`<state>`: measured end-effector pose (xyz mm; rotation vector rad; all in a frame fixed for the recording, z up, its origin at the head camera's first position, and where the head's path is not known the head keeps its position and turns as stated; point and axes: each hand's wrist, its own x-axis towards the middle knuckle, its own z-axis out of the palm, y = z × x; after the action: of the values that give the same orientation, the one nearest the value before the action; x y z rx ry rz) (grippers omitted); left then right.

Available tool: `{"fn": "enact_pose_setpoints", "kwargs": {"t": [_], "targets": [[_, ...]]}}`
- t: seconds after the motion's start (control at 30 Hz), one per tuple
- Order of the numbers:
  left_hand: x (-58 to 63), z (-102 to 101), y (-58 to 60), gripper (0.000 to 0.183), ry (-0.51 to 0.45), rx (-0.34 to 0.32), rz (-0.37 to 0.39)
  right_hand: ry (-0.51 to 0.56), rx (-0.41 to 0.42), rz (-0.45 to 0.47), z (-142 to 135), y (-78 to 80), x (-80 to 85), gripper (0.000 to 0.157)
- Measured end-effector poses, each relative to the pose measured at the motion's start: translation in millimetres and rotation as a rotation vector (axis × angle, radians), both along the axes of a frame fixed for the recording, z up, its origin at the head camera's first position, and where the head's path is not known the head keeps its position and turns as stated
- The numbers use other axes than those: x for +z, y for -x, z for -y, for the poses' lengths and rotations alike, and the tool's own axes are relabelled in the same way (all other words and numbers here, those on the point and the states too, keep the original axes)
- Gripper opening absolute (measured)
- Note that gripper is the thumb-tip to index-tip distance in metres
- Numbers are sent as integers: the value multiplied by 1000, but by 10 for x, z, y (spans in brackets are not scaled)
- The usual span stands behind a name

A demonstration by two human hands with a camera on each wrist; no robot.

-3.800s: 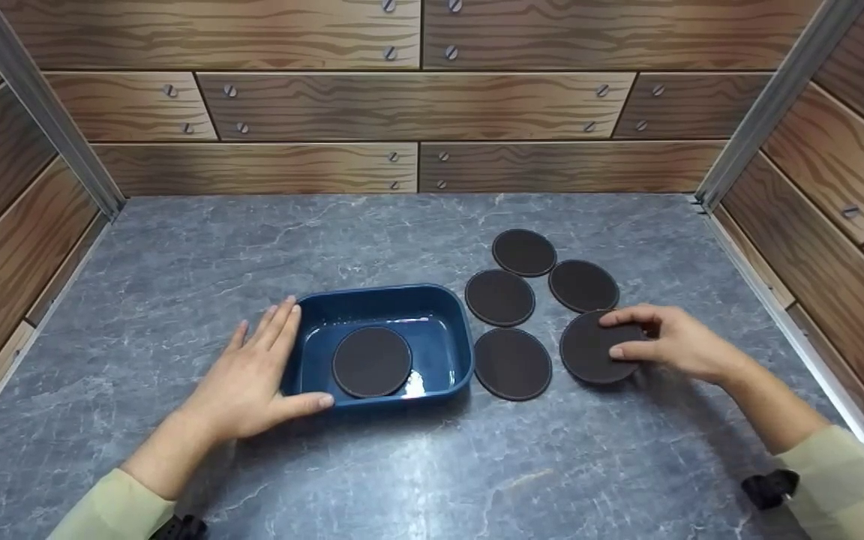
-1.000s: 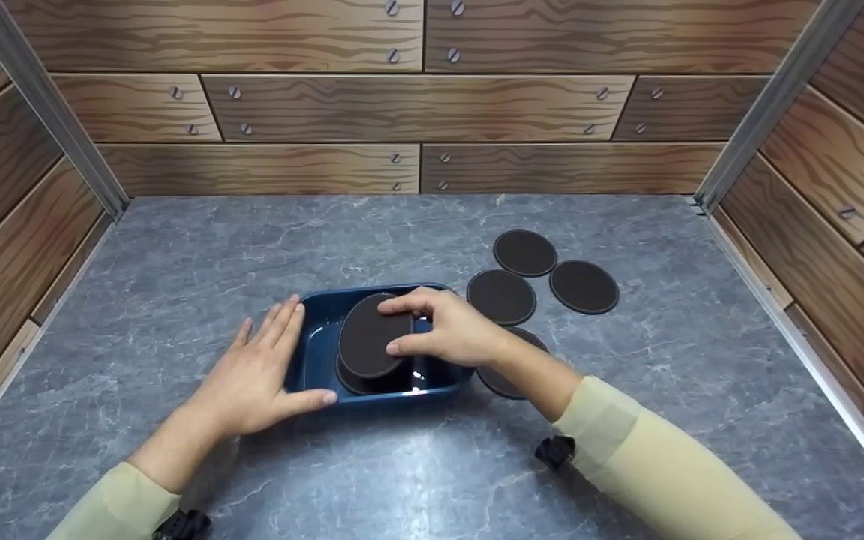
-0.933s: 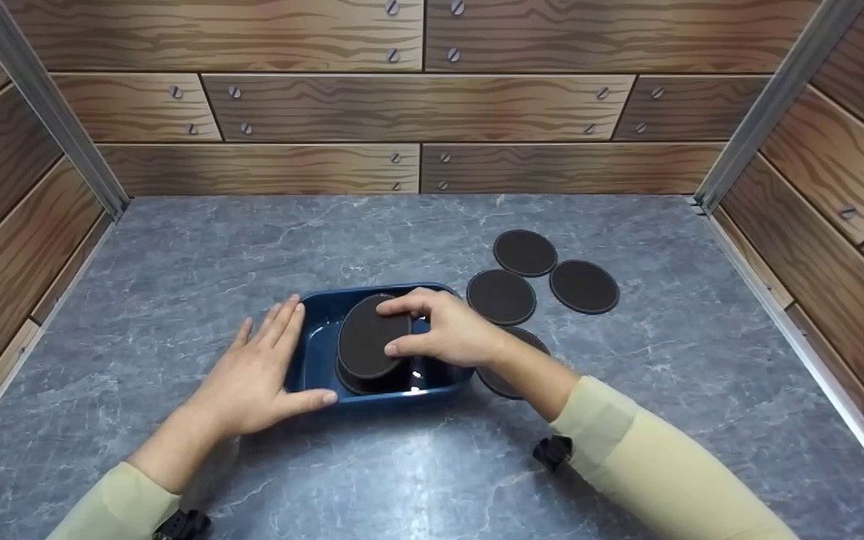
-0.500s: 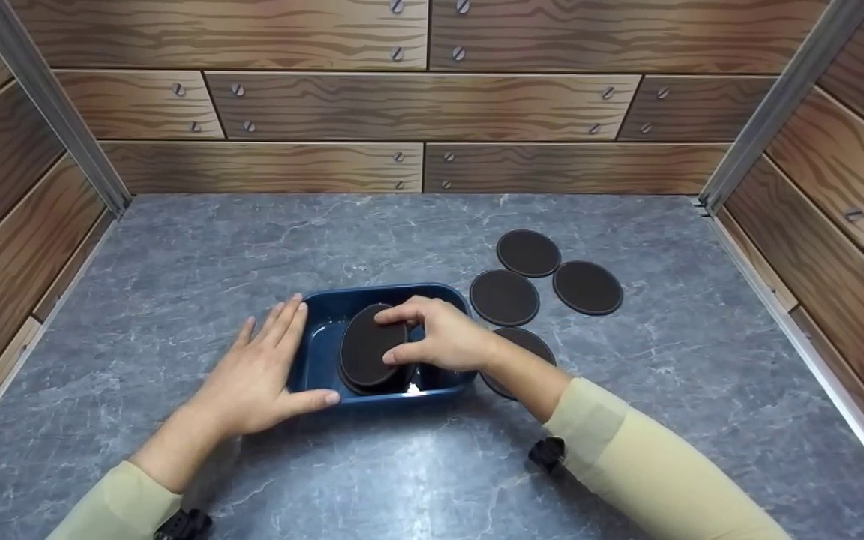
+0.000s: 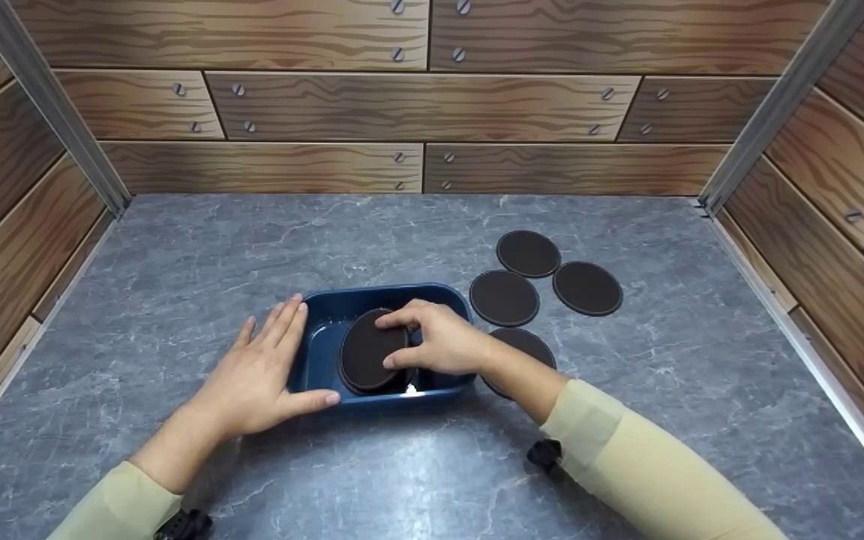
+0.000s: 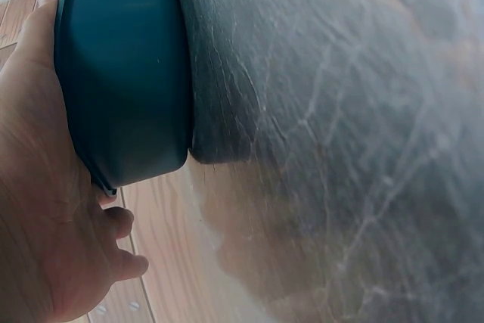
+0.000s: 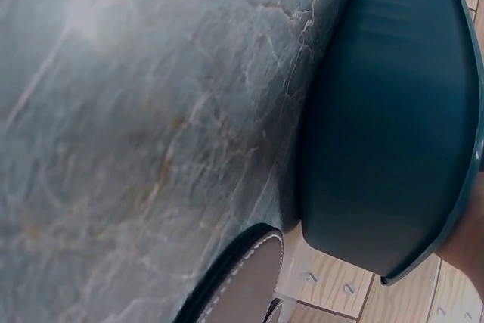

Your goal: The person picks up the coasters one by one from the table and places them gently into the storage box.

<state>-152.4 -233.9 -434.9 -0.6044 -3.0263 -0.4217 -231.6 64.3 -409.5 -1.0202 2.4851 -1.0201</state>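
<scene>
With thumb and fingers my right hand [image 5: 439, 341] pinches a round dark brown coaster [image 5: 364, 352] by its right side, low inside a blue rectangular baking dish [image 5: 313, 360]. Another coaster lies under it on the dish floor, almost wholly covered. My left hand [image 5: 259, 375] rests on the dish's left end, fingers extended along the rim and thumb laid over the front edge. In the left wrist view, that hand [image 6: 45, 187] lies along the rim above the dish's outer wall [image 6: 125, 73]. The right wrist view shows the dish's outer side [image 7: 386, 126]; the held coaster is hidden there.
Several matching coasters lie flat right of the dish: one at the back [image 5: 528, 253], one at the right [image 5: 587, 288], one by the dish corner [image 5: 504, 298], one partly under my right forearm [image 5: 526, 343]. Wood-patterned walls [image 5: 312, 105] enclose the grey marbled table [image 5: 252, 240].
My right hand has carried a coaster from the table at the right into the dish. Over the last second it has lowered it onto the one inside. My left hand has stayed put.
</scene>
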Motion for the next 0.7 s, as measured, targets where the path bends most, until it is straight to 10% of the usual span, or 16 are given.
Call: {"fn": "enact_pose_setpoints", "kwargs": {"t": [0.7], "targets": [[4, -14, 4, 126, 15, 18, 13, -153, 43, -154, -66, -78, 75, 50]]}}
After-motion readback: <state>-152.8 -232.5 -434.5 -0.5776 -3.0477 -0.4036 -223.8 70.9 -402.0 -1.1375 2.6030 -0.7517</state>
